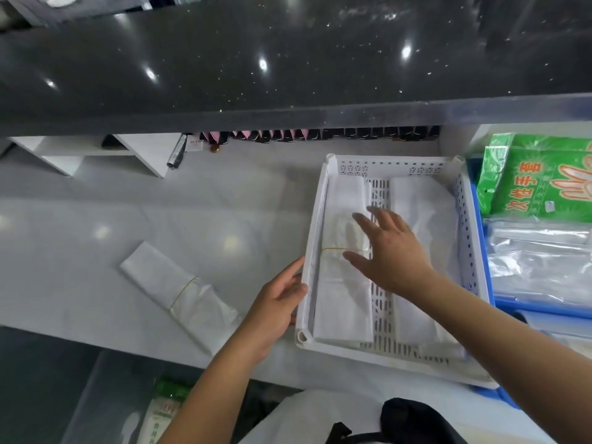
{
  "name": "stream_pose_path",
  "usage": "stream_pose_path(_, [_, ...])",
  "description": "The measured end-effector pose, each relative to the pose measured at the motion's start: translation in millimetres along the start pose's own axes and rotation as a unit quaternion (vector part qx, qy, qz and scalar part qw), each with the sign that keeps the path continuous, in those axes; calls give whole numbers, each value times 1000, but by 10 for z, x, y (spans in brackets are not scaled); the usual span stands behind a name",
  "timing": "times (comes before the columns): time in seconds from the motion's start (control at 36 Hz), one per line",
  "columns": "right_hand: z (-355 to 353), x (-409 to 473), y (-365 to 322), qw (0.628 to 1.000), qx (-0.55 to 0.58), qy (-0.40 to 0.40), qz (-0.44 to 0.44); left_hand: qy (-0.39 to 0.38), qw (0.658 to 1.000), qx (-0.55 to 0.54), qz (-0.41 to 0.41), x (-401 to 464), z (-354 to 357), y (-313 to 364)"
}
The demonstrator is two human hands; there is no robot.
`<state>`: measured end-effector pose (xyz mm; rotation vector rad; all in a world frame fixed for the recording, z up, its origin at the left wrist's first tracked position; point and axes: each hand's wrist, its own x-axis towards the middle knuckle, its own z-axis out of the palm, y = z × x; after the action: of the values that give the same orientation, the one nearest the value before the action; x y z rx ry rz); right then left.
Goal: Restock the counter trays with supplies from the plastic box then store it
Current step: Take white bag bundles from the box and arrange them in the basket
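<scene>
Gripping nothing — open left hand (278, 304) against tray (397, 163) wall, open right hand (392, 251) over bundle (341, 302)

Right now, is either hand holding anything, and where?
Nothing gripped. Left hand touches the tray at its left wall; right hand, open, over the bag bundle.

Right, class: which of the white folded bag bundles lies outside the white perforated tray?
The rubber-banded white bag bundle lying on the pale counter, left of the tray; the left bundle and right bundle lie inside it.
</scene>
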<state>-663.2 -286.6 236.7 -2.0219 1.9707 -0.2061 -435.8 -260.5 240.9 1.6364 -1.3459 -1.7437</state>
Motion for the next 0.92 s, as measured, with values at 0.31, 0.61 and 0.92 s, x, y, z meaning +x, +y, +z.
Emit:
stream_pose_path(0.31, [663, 116, -376, 998, 0, -57, 5, 21, 1000, 3, 13, 52, 7, -154])
stream_pose_path(0.61, [705, 42, -464, 999, 29, 31, 17, -42, 998, -30, 29, 24, -119, -117])
stream_pose_path(0.92, [353, -180, -818, 959, 218, 106, 145, 287, 943, 126, 115, -141, -1621, -458])
